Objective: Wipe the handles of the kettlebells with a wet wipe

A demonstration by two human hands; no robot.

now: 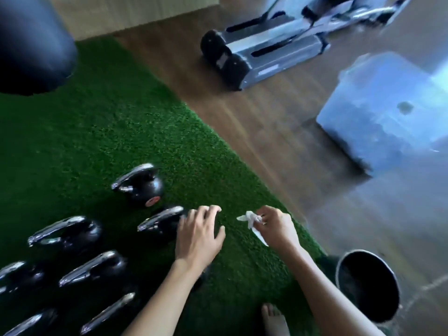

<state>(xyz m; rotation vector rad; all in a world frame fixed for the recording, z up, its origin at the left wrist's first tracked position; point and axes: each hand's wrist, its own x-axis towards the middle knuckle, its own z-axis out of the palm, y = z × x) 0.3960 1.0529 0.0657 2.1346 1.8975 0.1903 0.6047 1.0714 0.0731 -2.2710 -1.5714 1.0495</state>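
Several black kettlebells with shiny chrome handles stand on green artificial turf (101,132) at the lower left. The farthest kettlebell (141,184) carries a red label. Another kettlebell (158,223) sits just left of my left hand (198,235), which hovers beside it with fingers spread and nothing in it. My right hand (276,225) pinches a crumpled white wet wipe (249,220) above the turf, apart from every kettlebell. More kettlebells (70,232) fill the lower left corner.
A black bucket-like bin (368,284) stands at the lower right by the turf's edge. My bare foot (274,318) rests on the turf. On the wooden floor lie a grey exercise machine (261,54) and a translucent blue box (385,110). A dark punching bag (34,42) hangs top left.
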